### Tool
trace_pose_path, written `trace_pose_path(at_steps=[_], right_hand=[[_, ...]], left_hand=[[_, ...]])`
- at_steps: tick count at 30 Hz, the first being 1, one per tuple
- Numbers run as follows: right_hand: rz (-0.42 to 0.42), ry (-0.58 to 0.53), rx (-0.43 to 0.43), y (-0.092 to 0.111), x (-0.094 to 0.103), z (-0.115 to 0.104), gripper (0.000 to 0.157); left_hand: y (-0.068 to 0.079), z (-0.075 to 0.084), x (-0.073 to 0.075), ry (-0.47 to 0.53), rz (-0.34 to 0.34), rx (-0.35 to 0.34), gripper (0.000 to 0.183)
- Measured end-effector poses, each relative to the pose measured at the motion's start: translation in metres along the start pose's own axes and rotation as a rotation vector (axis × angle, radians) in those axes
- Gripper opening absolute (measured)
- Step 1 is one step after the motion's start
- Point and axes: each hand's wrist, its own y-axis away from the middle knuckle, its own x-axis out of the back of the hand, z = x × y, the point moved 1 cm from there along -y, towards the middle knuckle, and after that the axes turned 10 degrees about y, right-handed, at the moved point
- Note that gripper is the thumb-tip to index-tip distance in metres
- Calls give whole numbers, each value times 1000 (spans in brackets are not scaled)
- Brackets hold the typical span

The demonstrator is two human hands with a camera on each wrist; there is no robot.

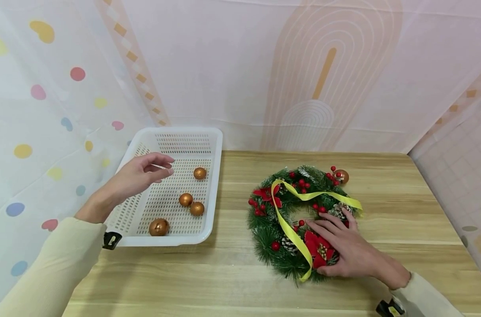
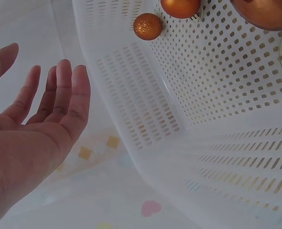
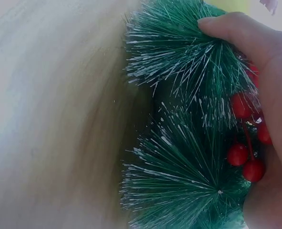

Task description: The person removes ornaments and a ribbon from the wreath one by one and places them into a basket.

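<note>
My left hand (image 1: 143, 171) hovers over the left side of a white perforated plastic basket (image 1: 217, 189), its fingers loosely bent and holding nothing. In the basket lie several copper-coloured ornament balls, among them a large shiny one (image 1: 159, 227) and a glittery one (image 2: 147, 26). My right hand (image 1: 349, 248) rests on the lower right of a green Christmas wreath (image 1: 264, 235), fingers spread across it and thumb at the outer needles. The wreath bears red poinsettias (image 1: 319, 249), red berries (image 3: 242, 106) and pinecones. A yellow ribbon (image 1: 282, 215) lies loosely over it.
A copper ball (image 1: 342, 177) sits at the wreath's upper right edge. Basket and wreath stand on a wooden table (image 1: 232, 277). Patterned cloth (image 1: 240, 75) hangs behind the table, with a dotted cloth (image 1: 46, 119) along the left.
</note>
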Motion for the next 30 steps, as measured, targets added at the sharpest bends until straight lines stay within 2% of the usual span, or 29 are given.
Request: trace_pose_path(at_steps=[13, 17, 23, 27, 30], right_hand=[[-33, -63, 66, -5, 6, 17, 104], [-33, -66, 72, -5, 7, 18, 104], [-4, -67, 50, -8, 15, 8, 102], [6, -59, 14, -14, 21, -3, 100], [-14, -97, -11, -19, 25, -11, 101]], left_hand=[[0, 5, -7, 11, -10, 8, 42], [1, 8, -11, 11, -15, -11, 40], [-1, 11, -21, 27, -27, -69, 36], [-2, 12, -27, 35, -32, -85, 33], [-2, 14, -32, 34, -36, -90, 31]])
